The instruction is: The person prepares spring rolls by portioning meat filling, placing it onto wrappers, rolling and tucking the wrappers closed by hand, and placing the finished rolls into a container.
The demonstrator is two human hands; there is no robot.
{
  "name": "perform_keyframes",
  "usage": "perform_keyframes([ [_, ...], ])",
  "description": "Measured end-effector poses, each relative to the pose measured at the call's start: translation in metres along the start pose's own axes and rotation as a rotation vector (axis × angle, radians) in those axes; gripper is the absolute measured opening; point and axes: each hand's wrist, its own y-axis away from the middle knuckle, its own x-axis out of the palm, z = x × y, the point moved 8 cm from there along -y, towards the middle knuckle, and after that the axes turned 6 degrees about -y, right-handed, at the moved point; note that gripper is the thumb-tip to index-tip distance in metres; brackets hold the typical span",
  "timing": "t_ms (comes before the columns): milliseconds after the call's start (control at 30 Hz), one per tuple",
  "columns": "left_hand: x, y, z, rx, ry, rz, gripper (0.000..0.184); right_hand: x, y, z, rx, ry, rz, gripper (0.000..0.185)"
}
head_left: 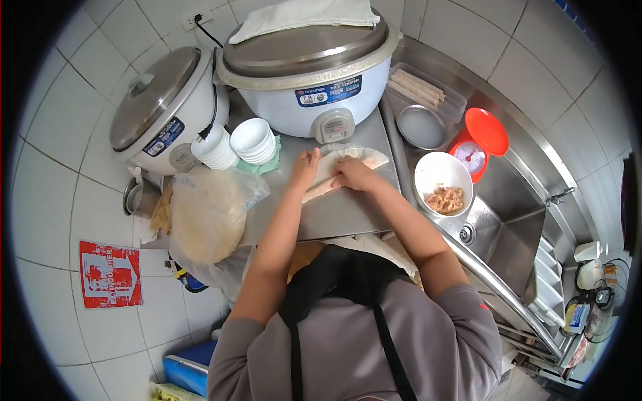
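A pale, thin, round spring roll wrapper [372, 158] lies on the steel counter in front of the large rice cooker, its near edge folded into a long narrow roll. My left hand [305, 168] grips the wrapper's left side, thumb pointing up. With fingers bent down, my right hand [353, 174] pinches the folded part near the middle; the fingertips are partly hidden. To the right, a white bowl [431, 167] holds brownish minced filling [445, 199]. Left of my forearm, a clear plastic bag [254, 190] contains a stack of round wrappers [207, 224].
Behind are two rice cookers [294, 107], with stacked white bowls [253, 138] before them. At right stand a metal bowl of cloudy liquid [421, 127], a red kitchen scale [488, 130], a plastic tray [457, 105] of finished rolls [416, 89] and a steel sink [505, 220].
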Motion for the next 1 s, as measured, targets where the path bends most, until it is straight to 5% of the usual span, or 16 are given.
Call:
perform_keyframes([
  [200,0.000,0.011,-0.020,0.256,-0.256,-0.125,0.028,-0.003,0.008,-0.011,0.003,0.000,-0.003,0.030],
  [400,-0.001,0.010,-0.026,0.194,-0.237,-0.129,0.023,-0.015,0.020,-0.018,0.057,-0.016,0.047,0.031],
  [500,-0.033,0.034,-0.073,0.302,-0.178,-0.384,0.023,-0.017,0.026,-0.026,0.076,-0.024,0.040,0.030],
  [600,-0.002,0.057,-0.084,0.252,-0.143,0.020,0.025,-0.020,0.026,-0.028,0.046,-0.028,0.024,0.030],
  [1000,-0.020,0.077,-0.054,0.181,-0.195,0.280,0.035,-0.030,0.045,-0.028,0.052,0.017,0.018,0.032],
])
